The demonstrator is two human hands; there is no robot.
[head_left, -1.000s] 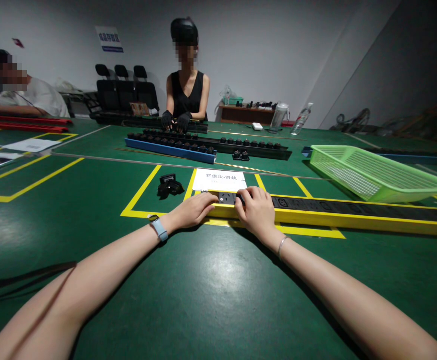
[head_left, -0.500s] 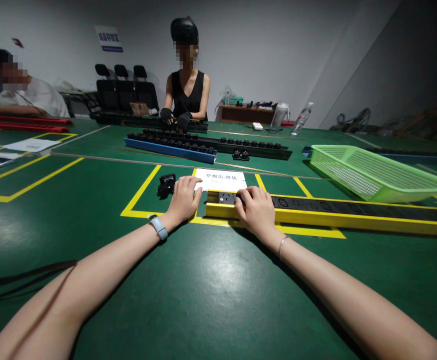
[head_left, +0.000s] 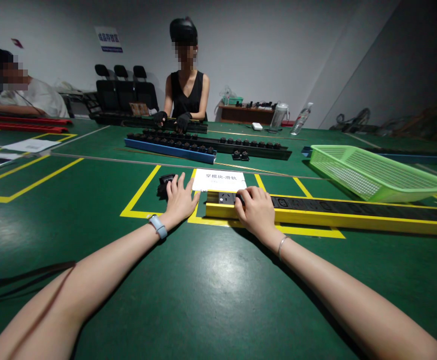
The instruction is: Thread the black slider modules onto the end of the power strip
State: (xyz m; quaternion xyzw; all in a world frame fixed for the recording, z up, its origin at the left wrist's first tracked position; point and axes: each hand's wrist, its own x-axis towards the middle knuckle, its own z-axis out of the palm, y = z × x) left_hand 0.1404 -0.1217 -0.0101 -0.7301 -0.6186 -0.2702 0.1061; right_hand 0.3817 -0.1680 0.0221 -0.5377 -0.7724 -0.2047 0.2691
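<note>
My left hand (head_left: 180,201) has its fingers spread beside the small black modules (head_left: 163,185), partly covering them; whether the fingertips touch them I cannot tell. A long yellow rail (head_left: 316,218) lies across the right side, its channel lined with black socket modules (head_left: 297,204). Near its left end a socket module (head_left: 226,198) sits inside the channel. My right hand (head_left: 258,211) is curled over the rail just right of that socket, thumb on the near side, and hides the part under its fingers.
A printed paper sheet (head_left: 220,180) lies behind the rail's left end. At the right stands a green plastic basket (head_left: 376,175). Across the table, a blue rail (head_left: 169,150) bears black modules, and a co-worker's gloved hands (head_left: 183,121) rest on another rail.
My left hand has shifted slightly left toward the black modules, and its fingers have spread. The right hand and yellow rail stay in place.
</note>
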